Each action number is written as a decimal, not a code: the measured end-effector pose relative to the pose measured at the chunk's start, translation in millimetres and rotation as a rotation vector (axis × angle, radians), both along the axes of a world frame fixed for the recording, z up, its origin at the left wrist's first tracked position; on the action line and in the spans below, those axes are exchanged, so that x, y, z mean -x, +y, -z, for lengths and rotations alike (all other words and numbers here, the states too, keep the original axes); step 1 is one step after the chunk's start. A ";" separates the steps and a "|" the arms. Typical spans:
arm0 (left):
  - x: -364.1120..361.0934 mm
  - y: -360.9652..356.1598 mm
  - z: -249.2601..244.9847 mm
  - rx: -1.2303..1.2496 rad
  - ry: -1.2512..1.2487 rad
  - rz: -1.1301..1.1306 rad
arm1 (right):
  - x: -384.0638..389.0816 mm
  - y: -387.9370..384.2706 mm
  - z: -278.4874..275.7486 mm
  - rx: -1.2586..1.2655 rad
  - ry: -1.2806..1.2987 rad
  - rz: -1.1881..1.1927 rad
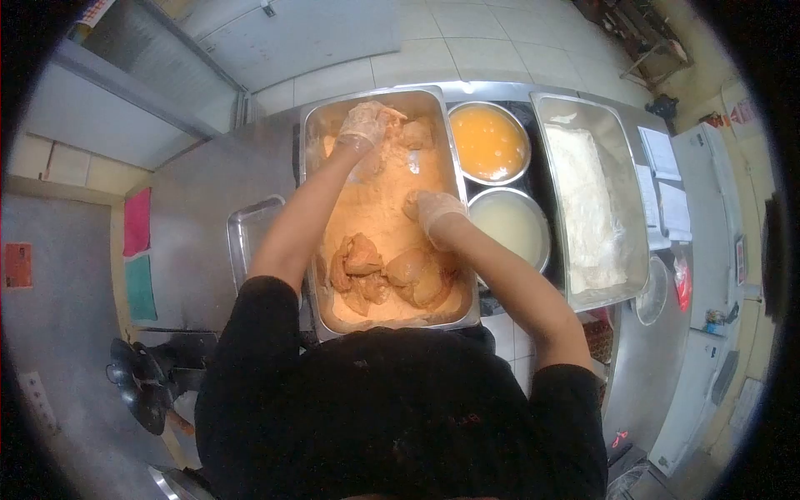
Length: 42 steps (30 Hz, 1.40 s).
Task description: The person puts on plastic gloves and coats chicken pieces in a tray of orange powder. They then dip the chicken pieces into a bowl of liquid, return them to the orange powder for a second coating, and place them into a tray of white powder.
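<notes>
A deep metal tray point(459, 250) holds orange powder point(362, 212) and several pieces of coated meat point(408, 271) at its near end. My left hand point(365, 125), in a clear glove, is at the tray's far left part, its fingers closed on a coated piece beside another piece point(415, 135). My right hand point(433, 210), also gloved, rests over the powder near the tray's right wall. Its fingers are curled together, and what they hold, if anything, is too small to make out.
Right of the tray stand a bowl of orange liquid point(489, 142) and a bowl of pale liquid point(508, 229). Farther right is a tray of white flour point(583, 200), with papers point(658, 154) beyond. An empty-looking metal tray point(242, 242) lies left.
</notes>
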<state>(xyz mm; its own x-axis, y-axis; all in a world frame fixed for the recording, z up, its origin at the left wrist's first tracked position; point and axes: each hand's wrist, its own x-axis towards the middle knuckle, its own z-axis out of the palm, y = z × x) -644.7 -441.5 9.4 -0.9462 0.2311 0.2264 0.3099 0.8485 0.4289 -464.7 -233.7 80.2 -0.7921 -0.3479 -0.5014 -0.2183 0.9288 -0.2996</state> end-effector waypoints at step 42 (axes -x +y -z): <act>-191.7 -51.5 -150.1 -0.203 -0.211 -0.303 | 122.4 99.7 -134.4 0.144 0.148 0.101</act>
<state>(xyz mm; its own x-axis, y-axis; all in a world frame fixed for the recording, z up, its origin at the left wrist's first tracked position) -453.0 -493.0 159.5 -0.9951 -0.0937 0.0328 -0.0528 0.7796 0.6241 -587.1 -134.0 214.7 -0.8877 -0.3227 -0.3284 -0.1779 0.8982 -0.4019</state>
